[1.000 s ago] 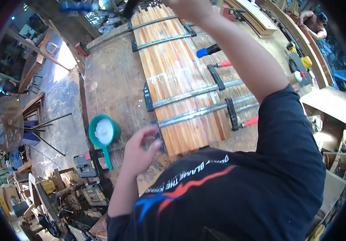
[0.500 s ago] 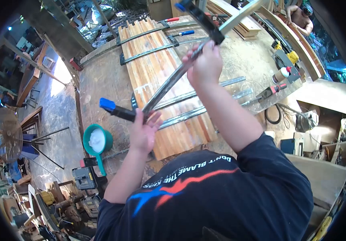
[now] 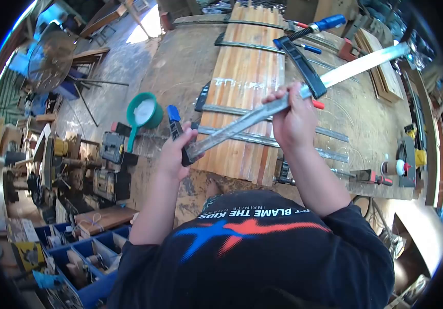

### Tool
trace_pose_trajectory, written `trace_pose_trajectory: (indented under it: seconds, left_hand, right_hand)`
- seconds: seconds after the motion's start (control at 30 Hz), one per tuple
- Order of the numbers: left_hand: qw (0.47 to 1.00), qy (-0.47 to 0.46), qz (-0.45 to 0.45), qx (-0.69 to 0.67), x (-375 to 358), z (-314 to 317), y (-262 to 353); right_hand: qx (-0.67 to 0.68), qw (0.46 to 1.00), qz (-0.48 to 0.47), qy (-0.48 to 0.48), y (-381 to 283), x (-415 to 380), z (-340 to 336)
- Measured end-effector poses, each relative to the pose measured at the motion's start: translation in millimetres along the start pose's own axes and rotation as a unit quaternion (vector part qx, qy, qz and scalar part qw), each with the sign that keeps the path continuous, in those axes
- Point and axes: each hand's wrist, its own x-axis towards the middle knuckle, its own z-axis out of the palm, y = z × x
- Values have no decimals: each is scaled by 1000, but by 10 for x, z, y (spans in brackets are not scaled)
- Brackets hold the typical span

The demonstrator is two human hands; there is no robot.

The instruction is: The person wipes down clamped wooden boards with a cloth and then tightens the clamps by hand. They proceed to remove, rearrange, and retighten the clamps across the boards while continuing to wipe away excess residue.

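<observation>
A long bar clamp is held slantwise above a glued-up panel of wood strips. My left hand is closed on the clamp's lower end, beside its fixed jaw with a blue tip. My right hand wraps around the bar, just below the black sliding jaw with its blue handle. Several other bar clamps lie across the panel, among them one near the front. Part of the panel is hidden behind the raised bar and my right hand.
On the workbench, a green dipper of white paste stands to the left. A bottle with a red tip and a red-handled clamp lie at right. Stacked boards sit farther back. A blue divided bin is at lower left.
The clamp has swung to a flatter slant, its sliding-jaw end lower and farther right. My left hand, its fingers spread before, has closed on the lower end. My view has shifted left.
</observation>
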Motion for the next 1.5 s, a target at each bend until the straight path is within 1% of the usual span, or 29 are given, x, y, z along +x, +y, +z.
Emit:
trace_pose_trajectory:
  seconds: [0.07, 0.1, 0.13, 0.17, 0.23, 0.27, 0.3, 0.37, 0.43, 0.5, 0.57, 0.6, 0.67, 0.73, 0.77, 0.8, 0.83, 0.87, 0.9, 0.93, 0.97, 1.0, 1.07, 1.17, 1.2, 1.3, 1.4, 1.43, 1.5]
  left_hand:
    - [997, -19, -45, -56, 83, -258, -21]
    - [994, -30, -71, -83, 115, -401, -58]
    - [996, 23, -70, -46, 104, -390, -101]
    - [995, 33, -84, -40, 105, -422, -119]
    - [992, 49, -117, -23, 70, -535, -169]
    - [989, 60, -120, -56, 14, -527, -124]
    - [988, 23, -122, -95, 38, -660, -191]
    - [975, -59, -138, -167, 191, -1072, -360]
    - [971, -67, -143, -177, 310, -1427, -365]
    - [967, -92, -140, -191, 476, -2010, -391]
    - [959, -138, -135, -208, 704, -2746, -492]
    - [959, -146, -129, -207, 697, -2990, -484]
    - [959, -156, -114, -206, 658, -3413, -464]
    - [961, -131, -124, -210, 649, -3843, -520]
    - [962, -116, -128, -210, 620, -4075, -527]
    - [961, -130, -121, -212, 525, -4007, -332]
    - [958, -148, -115, -215, 379, -3678, -27]
    - [955, -165, -108, -220, 245, -3476, 186]
    - [957, -170, -98, -214, 187, -3455, 287]
    - [958, -175, -86, -209, 148, -3440, 353]
    - [960, -178, -76, -204, 100, -3445, 387]
    - [955, -172, -96, -220, 60, -3459, 408]
    - [953, -192, -112, -207, -19, -3497, 362]
    - [936, -255, -127, -205, 63, -3588, 269]
    - [938, -254, -130, -199, 79, -3627, 238]
    - [938, -252, -138, -192, 122, -3586, 256]
    - [936, -260, -149, -186, 164, -3501, 293]
    - [933, -269, -154, -183, 207, -3477, 283]
    - [930, -278, -159, -179, 284, -3511, 234]
  right_hand:
    - [-25, 999, 5, -39, 91, 31, 296]
    - [-76, 995, 15, -64, 130, -3, 469]
    - [-128, 988, 23, -87, 151, -29, 660]
    - [-179, 977, 28, -111, 197, -39, 856]
    - [-217, 957, 11, -194, 417, -100, 1254]
    - [-289, 930, -5, -225, 588, -139, 1430]
    - [-364, 898, -23, -245, 742, -188, 1579]
    - [-452, 834, -65, -311, 868, -309, 1987]
    - [-388, 825, -35, -410, 1240, -347, 2214]
    - [-345, 797, 23, -496, 1590, -399, 2386]
    - [-290, 804, 20, -519, 2080, -531, 2498]
    - [-286, 803, 43, -521, 2239, -597, 2568]
    - [-303, 771, 60, -557, 2371, -635, 2738]
    - [-285, 741, 63, -605, 2543, -641, 2903]
    - [-271, 742, 44, -612, 2628, -612, 2920]
    - [-260, 744, 22, -615, 2697, -548, 2868]
    - [-252, 745, -2, -617, 2793, -444, 2804]
    - [-312, 748, 43, -585, 2981, -282, 2689]
    - [-371, 744, 85, -550, 3198, -66, 2536]
    - [-490, 732, 123, -458, 3400, 156, 2442]
    - [-601, 667, 126, -422, 3548, 379, 2315]
    - [-700, 593, 127, -377, 3708, 559, 2172]
    - [-809, 471, 30, -350, 4246, 769, 1730]
    - [-828, 399, 50, -391, 4481, 846, 1609]
    - [-811, 366, 99, -446, 4543, 897, 1620]
    - [-807, 383, 144, -425, 4823, 1033, 1464]
    - [-763, 443, 134, -451, 4646, 1044, 1565]
    - [-762, 460, 125, -439, 4470, 1019, 1672]
    - [-753, 514, 151, -382, 4312, 1021, 1782]
